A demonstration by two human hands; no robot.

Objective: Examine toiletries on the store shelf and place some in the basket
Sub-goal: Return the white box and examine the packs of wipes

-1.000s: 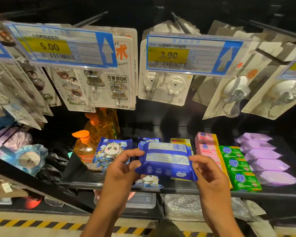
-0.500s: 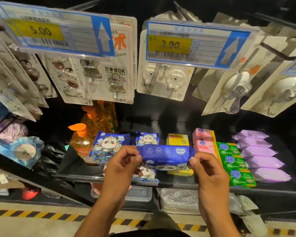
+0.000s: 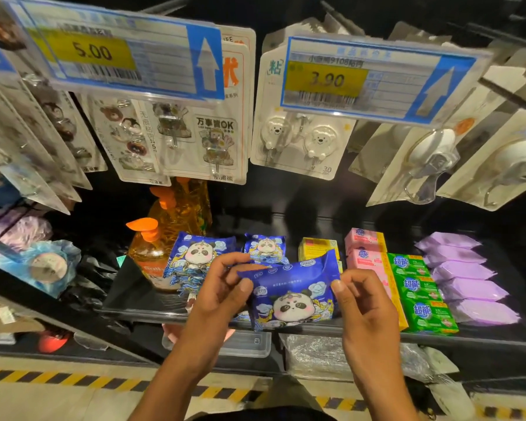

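We record a black store shelf (image 3: 125, 294) in a dim aisle, with yellow-and-black hazard tape (image 3: 73, 378) on the floor below it. Above the shelf hang carded adhesive hooks (image 3: 304, 144) behind two price tags, one reading 5.00 (image 3: 104, 53) and one reading 3.90 (image 3: 362, 79).

On the shelf, from left to right, stand an orange pump bottle (image 3: 149, 253), blue panda-printed packs (image 3: 195, 256), a yellow box (image 3: 316, 246), pink boxes (image 3: 365, 247), a row of green bars (image 3: 419, 294) and a row of purple packs (image 3: 468, 279). A clear lidded container (image 3: 249, 344) sits on the level beneath; we cannot make out its contents.

The held panda pack (image 3: 295, 296) is in the air in front of the shelf's front edge, panda face towards the camera. The left hand (image 3: 222, 299) pinches its left end between thumb and fingers; the right hand (image 3: 365, 308) pinches its right end.
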